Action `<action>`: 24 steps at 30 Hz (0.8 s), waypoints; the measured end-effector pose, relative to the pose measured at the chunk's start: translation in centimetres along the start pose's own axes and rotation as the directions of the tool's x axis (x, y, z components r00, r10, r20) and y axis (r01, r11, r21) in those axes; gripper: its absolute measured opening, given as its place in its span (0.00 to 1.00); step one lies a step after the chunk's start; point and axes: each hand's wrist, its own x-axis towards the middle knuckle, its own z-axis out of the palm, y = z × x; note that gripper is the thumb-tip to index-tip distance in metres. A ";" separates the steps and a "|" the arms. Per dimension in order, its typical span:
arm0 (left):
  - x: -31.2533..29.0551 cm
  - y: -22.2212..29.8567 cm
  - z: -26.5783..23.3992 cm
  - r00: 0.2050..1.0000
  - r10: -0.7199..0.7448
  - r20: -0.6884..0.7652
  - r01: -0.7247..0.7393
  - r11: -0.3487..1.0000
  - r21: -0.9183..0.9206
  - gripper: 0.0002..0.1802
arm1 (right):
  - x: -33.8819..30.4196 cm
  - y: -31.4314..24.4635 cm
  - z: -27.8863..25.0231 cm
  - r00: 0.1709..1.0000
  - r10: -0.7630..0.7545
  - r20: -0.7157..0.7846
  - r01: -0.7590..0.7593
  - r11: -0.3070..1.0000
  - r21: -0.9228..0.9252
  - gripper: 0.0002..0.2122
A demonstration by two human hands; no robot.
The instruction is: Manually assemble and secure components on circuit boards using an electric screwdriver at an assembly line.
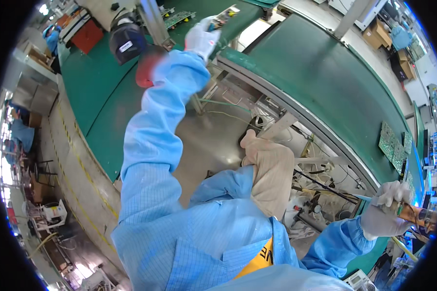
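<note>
Left hand (202, 40) clamped on a circuit board (223, 18), above the green tabletop (250, 17).
Its long axis is slanted away, rightward; yellow parts are mounted. The right hand's (384, 209) grip cannot be told.

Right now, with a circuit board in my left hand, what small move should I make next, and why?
I'd probably lower the circuit board from your left hand onto the green surface beside it: another board lies there, and your right hand is across the view, holding a copper-coloured object, so it could hardly help steady the board.
</note>
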 end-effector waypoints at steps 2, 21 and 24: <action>1.7 -2.8 0.3 0.999 -0.013 0.053 -0.001 0.970 0.244 0.20 | -0.2 -0.7 -0.4 0.998 0.049 -0.044 -0.050 0.998 -0.033 0.25; -1.9 9.6 4.7 0.979 0.205 -0.025 -0.206 0.976 -0.070 0.27 | 12.4 2.2 -23.8 0.999 0.021 0.042 0.045 -0.665 -0.746 0.28; -6.1 16.8 7.7 0.847 0.529 0.056 -0.517 0.843 -0.148 0.22 | 12.0 2.6 -21.7 0.993 0.056 0.106 0.114 -0.713 -0.692 0.26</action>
